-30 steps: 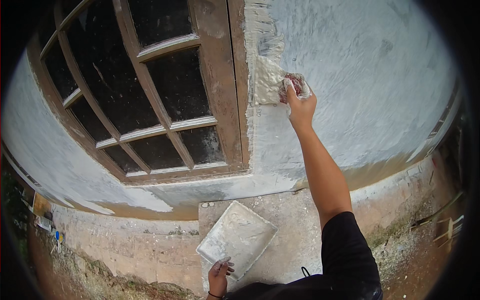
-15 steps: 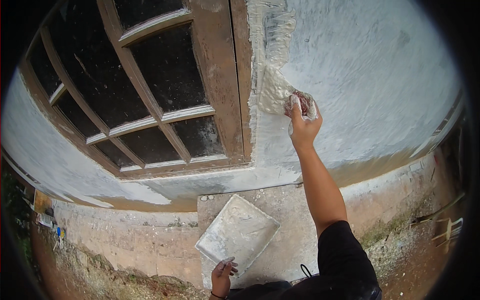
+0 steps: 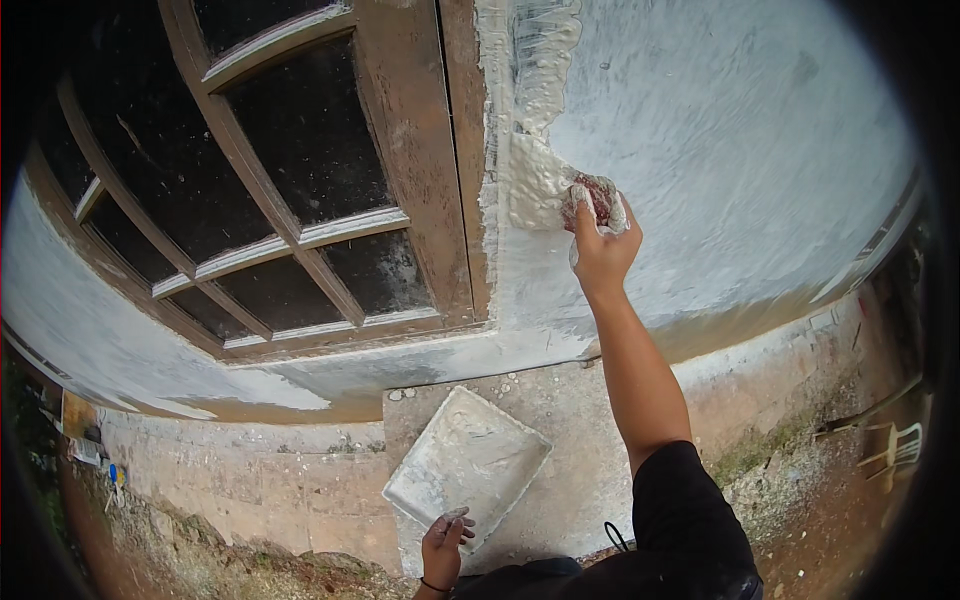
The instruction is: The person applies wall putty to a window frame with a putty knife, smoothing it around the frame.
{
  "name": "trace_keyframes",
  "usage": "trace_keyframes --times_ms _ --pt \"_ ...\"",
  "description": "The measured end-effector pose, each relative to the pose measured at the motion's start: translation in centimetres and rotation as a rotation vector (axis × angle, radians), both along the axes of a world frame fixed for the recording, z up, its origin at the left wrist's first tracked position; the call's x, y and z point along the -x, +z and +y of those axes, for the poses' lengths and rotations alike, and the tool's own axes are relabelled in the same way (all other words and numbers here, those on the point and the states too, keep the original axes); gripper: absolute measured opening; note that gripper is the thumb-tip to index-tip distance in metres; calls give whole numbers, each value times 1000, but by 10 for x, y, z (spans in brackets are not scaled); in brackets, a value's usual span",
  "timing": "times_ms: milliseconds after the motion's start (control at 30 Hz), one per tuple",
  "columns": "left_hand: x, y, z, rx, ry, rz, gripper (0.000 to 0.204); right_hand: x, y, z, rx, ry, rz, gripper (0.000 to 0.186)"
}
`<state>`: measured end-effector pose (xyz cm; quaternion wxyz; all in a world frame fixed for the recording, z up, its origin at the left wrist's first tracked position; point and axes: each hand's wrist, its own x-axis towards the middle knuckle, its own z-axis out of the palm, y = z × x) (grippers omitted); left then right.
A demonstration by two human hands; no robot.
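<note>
My right hand (image 3: 604, 245) is closed round the red-brown, plaster-smeared handle of a putty knife (image 3: 600, 200), held against the wall right of the window. Wet cream-white plaster (image 3: 537, 185) covers the blade area, so its edges are hard to make out. A thick ridged strip of plaster (image 3: 545, 90) runs up the wall above it, beside the window frame. Low down, my left hand (image 3: 443, 545) is held by the near corner of a white plaster-coated tray (image 3: 400, 488), its fingers loosely bent and apart, with nothing seen in them.
A brown wooden window (image 3: 410, 130) with dark panes fills the upper left. The white-grey wall (image 3: 720, 150) spreads right. The tray rests on a pale slab (image 3: 580, 480) at the wall's foot. A chair (image 3: 893, 450) stands far right; small objects (image 3: 115, 475) lie far left.
The view has shifted slightly, so window, wall and tray sit a little further left. My right hand stays at the plaster patch with the putty knife; my left hand remains by the tray.
</note>
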<state>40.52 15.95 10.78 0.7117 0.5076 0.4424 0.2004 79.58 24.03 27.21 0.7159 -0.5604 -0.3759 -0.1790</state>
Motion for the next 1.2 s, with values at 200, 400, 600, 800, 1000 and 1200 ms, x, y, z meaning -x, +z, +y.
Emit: trace_keyframes --times_ms 200,400,600,800,1000,1200 --pt "-2 1 1 -6 -21 -2 27 6 13 -14 -244 56 121 14" --pt "-4 8 0 -35 -9 -17 27 15 57 2 -145 49 -53 15" --pt "-8 15 -5 -56 -64 -52 26 -10 63 -8 -98 -241 -177 13" --pt "-5 22 -7 -89 -74 -52 27 -12 75 -35 -102 -353 -133 10" --pt "7 22 -9 -68 -57 -65 26 2 99 -49 -212 -354 -52 9" --pt "21 27 -8 -68 -16 -88 26 31 101 -17 -47 -659 -311 15"
